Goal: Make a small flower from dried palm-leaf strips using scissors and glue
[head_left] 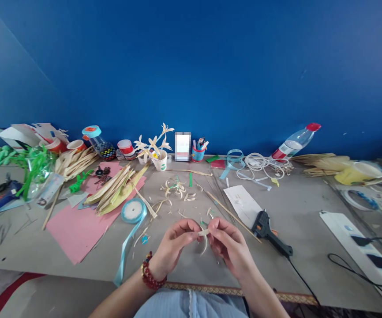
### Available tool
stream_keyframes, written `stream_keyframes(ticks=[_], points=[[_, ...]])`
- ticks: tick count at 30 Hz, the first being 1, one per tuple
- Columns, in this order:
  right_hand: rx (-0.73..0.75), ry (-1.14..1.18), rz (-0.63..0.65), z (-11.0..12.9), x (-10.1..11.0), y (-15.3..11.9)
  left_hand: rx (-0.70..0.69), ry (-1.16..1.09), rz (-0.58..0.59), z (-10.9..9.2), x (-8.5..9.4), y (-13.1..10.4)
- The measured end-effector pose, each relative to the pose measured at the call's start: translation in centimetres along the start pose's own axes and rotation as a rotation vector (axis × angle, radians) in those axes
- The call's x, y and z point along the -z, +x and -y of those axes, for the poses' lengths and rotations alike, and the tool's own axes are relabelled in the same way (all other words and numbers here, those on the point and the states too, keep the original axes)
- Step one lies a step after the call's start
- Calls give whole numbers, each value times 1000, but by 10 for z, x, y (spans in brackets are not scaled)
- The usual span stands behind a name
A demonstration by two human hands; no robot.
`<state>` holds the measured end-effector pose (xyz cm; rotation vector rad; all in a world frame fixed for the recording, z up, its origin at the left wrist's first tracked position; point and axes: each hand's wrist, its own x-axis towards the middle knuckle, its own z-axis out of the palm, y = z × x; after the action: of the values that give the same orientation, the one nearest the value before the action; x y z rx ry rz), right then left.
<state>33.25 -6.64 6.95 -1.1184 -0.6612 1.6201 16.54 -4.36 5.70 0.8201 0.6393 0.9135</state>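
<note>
While left hand (180,238) and right hand (228,243) pinched a pale strip (204,232) between them | blue ribbon roll (133,211) lay left | black glue gun (264,226) lay right

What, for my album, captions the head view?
Left hand and right hand pinch a thin, pale strip above grey tabletop.

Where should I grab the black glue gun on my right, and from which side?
Probably by the handle, reaching in from the near right with your right hand, once it's free of the pale strip. The black glue gun lies with its slim handle slanting toward the table's near edge; mind the cord at its end.
</note>
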Motion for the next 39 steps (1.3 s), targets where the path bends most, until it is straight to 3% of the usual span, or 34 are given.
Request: stream_keyframes(ticks=[8,19,30,35,39], points=[[30,-107,2,-2,-1,-1,10,-38,-7,4,-4,2],[42,125,45,-16,-7,-3,1,-315,45,12,-10,1],[56,201,88,-18,-8,-3,21,-489,140,17,-1,1],[131,140,52,-15,-5,-4,-2,-288,164,5,-1,1],[140,129,60,-17,-6,-4,-14,-137,113,-1,-3,0]])
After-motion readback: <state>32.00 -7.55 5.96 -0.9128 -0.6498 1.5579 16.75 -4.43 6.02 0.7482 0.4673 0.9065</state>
